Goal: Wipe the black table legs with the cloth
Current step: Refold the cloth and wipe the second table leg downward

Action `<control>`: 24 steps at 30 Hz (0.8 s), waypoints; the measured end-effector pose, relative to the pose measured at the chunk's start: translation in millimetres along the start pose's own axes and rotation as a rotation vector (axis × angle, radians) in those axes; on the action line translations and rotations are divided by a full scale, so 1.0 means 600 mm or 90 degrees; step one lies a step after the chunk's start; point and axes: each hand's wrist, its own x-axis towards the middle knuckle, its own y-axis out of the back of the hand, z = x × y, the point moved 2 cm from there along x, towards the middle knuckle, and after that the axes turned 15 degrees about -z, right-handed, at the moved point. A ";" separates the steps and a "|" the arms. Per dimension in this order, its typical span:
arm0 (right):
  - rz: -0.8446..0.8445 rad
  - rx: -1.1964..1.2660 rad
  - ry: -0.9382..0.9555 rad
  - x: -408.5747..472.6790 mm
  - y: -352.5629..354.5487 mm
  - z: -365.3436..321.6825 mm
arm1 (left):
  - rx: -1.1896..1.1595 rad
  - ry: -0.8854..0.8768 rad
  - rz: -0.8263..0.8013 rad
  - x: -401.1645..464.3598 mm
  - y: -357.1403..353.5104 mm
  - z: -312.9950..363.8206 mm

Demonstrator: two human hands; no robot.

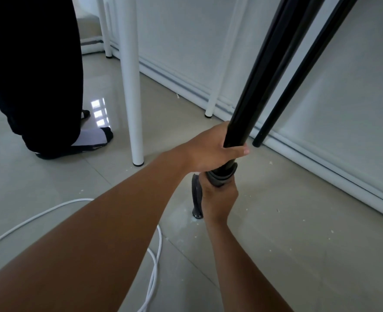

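Landmark: the near glossy black round table leg (258, 86), slanting from upper right down to the floor in front of me.
My left hand (210, 149): curled tight round that black leg, thumb tip showing on its right side, a little above the cloth.
My right hand (217, 199): just below the left on the same leg, fingers closed round the dark grey folded cloth (222, 176) and pressing it against the leg.
Cloth: wrapped as a bunched collar round the leg, between my two hands; one loose strip (196, 192) hangs down on the left of my right hand, towards the leg's foot.
Leg foot (197, 215): resting on the pale glossy floor tiles (298, 233), partly hidden behind my right wrist.
Second black leg (298, 79): thinner-looking, just right of the landmark leg, nearer the white wall (354, 97).
White round table legs (130, 86): left of the landmark leg, well apart from it.
White cable (156, 255): looped on the floor below-left of the landmark leg, under my left forearm.
Other person: black trousers (32, 64) and a white-and-black sock (91, 137), far left of the landmark leg.
Floor: pale crumbs scattered round the foot of the leg.
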 end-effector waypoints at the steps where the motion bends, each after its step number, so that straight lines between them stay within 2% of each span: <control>1: -0.003 -0.017 -0.025 -0.005 -0.001 0.016 | 0.002 -0.001 0.000 0.000 0.000 0.000; 6: -0.107 -0.075 -0.191 -0.028 0.009 0.099 | -0.002 0.002 -0.008 0.004 -0.003 -0.008; 10: -0.184 -0.136 -0.248 -0.027 0.020 0.129 | -0.005 0.002 -0.010 0.004 -0.003 -0.009; 14: -0.160 -0.135 -0.172 -0.035 0.024 0.106 | -0.005 0.002 -0.011 0.003 -0.003 -0.008; 20: -0.029 -0.023 0.019 -0.005 0.013 -0.007 | -0.004 0.011 0.002 0.001 -0.003 -0.006; 24: -0.030 -0.020 0.010 0.005 0.008 -0.011 | -0.002 0.014 0.000 0.000 -0.002 -0.004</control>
